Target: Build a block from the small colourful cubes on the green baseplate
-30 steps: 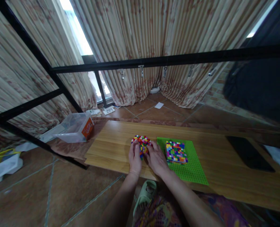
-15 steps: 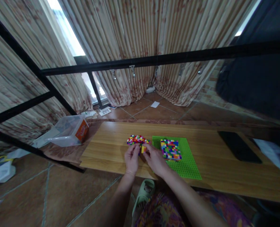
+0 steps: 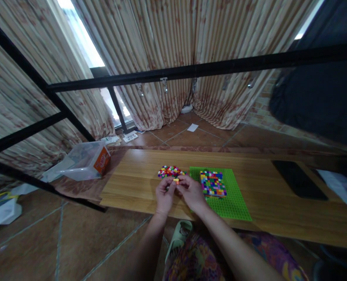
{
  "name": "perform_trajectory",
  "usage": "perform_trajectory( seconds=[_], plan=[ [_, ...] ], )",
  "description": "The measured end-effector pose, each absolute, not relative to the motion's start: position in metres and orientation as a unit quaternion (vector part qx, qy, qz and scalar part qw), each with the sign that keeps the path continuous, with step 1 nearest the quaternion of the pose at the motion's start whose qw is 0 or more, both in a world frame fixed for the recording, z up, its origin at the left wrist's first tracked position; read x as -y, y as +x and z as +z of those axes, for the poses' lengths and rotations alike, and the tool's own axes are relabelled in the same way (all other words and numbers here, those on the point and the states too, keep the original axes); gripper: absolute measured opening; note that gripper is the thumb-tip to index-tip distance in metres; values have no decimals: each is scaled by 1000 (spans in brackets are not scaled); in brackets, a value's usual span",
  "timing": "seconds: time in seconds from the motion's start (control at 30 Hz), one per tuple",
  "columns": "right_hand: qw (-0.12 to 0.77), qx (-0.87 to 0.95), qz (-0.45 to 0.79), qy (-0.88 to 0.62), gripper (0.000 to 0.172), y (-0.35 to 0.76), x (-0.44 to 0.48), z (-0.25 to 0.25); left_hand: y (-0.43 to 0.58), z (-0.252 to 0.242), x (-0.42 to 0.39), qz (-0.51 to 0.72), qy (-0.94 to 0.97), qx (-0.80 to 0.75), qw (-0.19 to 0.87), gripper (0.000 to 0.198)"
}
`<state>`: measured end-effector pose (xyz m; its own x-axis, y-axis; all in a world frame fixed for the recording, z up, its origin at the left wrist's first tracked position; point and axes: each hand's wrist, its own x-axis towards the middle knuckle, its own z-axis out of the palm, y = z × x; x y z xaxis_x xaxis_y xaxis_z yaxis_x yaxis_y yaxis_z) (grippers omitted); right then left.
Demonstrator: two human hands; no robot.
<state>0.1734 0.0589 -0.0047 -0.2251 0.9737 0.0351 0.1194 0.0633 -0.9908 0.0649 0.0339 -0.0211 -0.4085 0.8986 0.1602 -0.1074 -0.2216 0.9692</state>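
Between the fingertips of both hands is a small yellow and orange piece of building bricks (image 3: 176, 181). My left hand (image 3: 164, 194) is closed, its thumb and fingers pinching the piece from the left. From the right, my right hand (image 3: 192, 192) pinches the same piece. Just beyond the hands lies a heap of loose multicoloured bricks (image 3: 170, 171), partly covered by the fingers. A block of many-coloured bricks (image 3: 213, 183) stands on the green baseplate (image 3: 235, 207), right of my right hand.
The wooden table (image 3: 129, 183) carries a dark flat object (image 3: 298, 179) and white paper (image 3: 339, 187) at the right. A clear plastic box (image 3: 82, 164) with an orange label stands left of the table. A black metal rail (image 3: 191, 73) crosses beyond it.
My hands have come closer together, and the yellow and orange piece now sits between both sets of fingertips. The view has shifted slightly.
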Motion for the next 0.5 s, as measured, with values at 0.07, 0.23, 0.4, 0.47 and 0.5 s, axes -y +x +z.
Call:
perform_trajectory(
  seconds=[0.07, 0.23, 0.4, 0.47, 0.5],
  plan=[
    [426, 557, 548, -455, 25, 169, -59, -6, 64, -21, -33, 677, 390, -496, 378, 19],
    [428, 476, 624, -448, 23, 164, -58, 0, 61, -22, -32, 681, 385, -487, 387, 16],
    [433, 446, 651, -435, 28, 167, -59, 3, 61, -19, -31, 684, 371, -480, 405, 18],
    [434, 442, 656, -431, 29, 167, -59, 4, 61, -18, -30, 688, 364, -475, 411, 17],
    [435, 442, 657, -428, 28, 167, -58, 5, 61, -18, -30, 690, 359, -473, 414, 17]
  ],
)
